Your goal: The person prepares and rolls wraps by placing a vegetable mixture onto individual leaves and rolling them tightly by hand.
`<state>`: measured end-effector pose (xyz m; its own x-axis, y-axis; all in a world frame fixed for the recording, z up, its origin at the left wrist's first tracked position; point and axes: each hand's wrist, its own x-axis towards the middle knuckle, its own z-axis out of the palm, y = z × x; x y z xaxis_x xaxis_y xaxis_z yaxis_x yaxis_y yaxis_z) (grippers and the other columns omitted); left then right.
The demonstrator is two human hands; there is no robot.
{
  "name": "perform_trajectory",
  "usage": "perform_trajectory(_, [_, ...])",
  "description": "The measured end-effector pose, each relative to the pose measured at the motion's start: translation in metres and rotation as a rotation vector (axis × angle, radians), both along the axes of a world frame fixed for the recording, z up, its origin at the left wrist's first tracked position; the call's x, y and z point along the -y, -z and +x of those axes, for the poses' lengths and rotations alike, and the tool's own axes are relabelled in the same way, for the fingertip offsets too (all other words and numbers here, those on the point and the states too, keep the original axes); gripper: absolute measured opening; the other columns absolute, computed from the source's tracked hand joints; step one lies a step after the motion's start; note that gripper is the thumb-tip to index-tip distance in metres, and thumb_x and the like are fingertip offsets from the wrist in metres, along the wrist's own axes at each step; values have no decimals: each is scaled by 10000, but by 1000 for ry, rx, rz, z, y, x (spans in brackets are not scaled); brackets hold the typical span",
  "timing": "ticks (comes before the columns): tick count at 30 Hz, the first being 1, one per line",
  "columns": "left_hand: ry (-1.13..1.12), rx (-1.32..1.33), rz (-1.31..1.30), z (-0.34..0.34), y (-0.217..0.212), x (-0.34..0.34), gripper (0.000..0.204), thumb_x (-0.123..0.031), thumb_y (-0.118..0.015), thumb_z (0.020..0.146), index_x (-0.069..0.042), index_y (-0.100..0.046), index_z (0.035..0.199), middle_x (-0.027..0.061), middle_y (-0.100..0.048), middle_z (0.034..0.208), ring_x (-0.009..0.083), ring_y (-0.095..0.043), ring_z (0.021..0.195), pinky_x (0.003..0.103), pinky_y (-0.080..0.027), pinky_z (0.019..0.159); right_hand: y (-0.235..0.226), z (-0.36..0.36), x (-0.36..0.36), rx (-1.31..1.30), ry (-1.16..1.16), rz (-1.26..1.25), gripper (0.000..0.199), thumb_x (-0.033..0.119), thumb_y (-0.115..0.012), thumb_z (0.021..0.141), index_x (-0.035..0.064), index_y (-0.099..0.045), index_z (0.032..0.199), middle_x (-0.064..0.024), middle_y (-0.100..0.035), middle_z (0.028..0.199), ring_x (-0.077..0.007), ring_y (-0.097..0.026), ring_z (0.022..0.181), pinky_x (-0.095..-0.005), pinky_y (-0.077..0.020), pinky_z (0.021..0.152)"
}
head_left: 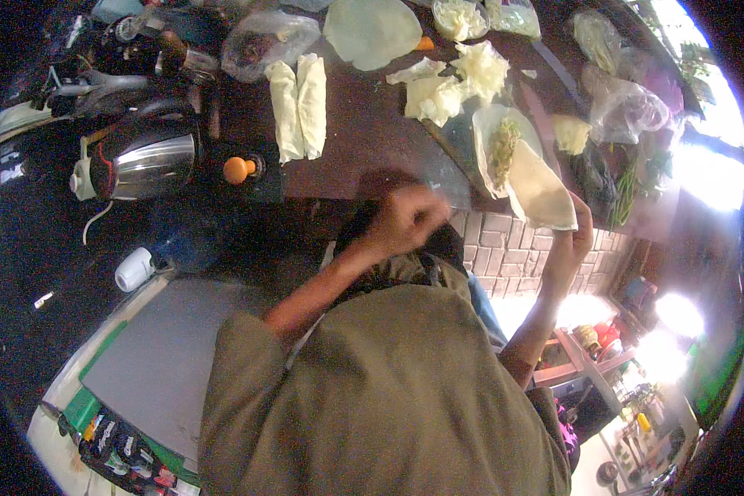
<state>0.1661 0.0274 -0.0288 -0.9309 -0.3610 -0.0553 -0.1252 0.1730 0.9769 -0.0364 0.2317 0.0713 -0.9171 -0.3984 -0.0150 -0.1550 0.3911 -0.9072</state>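
Right hand (583, 227) pinches a wrap (541, 197), likely soft, tearable, best held by its edge. Left hand (409, 219) curls, contents unclear.

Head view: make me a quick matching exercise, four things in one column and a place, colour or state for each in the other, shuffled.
Things:
1. Two rolled wraps
2. Partly folded wrap
3. Round knob
4. Kettle-like vessel

Descriptions:
A. Orange
B. Shiny silver side, left part of the picture
C. Lying side by side
D. Filling showing, lower end at the right hand

Pairs: 1-C, 2-D, 3-A, 4-B
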Motion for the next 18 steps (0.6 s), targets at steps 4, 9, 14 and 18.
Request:
perform_trajectory(4, [-222,128,-617,-21,11,22,385,-276,-710,886,-36,-653,1183,195,-609,1295,422,-501,1289,594,-326,1120,7,3,-11,84,62,-16,339,240,-653,987,10,-649,1236,-74,-678,1158,-168,-630,1076,-333,-504,949])
perform_trajectory(9, [338,-95,-128,-9,24,-46,493,-380,-687,908,-43,-617,1261,176,-600,1330,383,-459,1343,531,-317,1132,12,-4,-26,28,12,-14,325,236,-647,988,14,-657,1225,-75,-682,1167,-169,-637,1079,-341,-521,935])
perform_trajectory(14, [-333,69,-583,-29,18,13,528,-336,-697,882,-4,-589,1278,237,-568,1346,431,-452,1335,562,-338,1107,16,-2,-43,66,116,-99,354,216,-666,967,-17,-647,1233,-103,-675,1156,-184,-646,1085,-337,-545,944])
perform_trajectory(18, [386,-49,-381,-27,25,-71,639,-408,-722,845,12,-570,1301,306,-449,1440,495,-384,1377,608,-284,1144,24,-2,-53,89,133,-67,347,193,-649,967,-19,-640,1241,-108,-666,1180,-205,-656,1087,-340,-552,937])
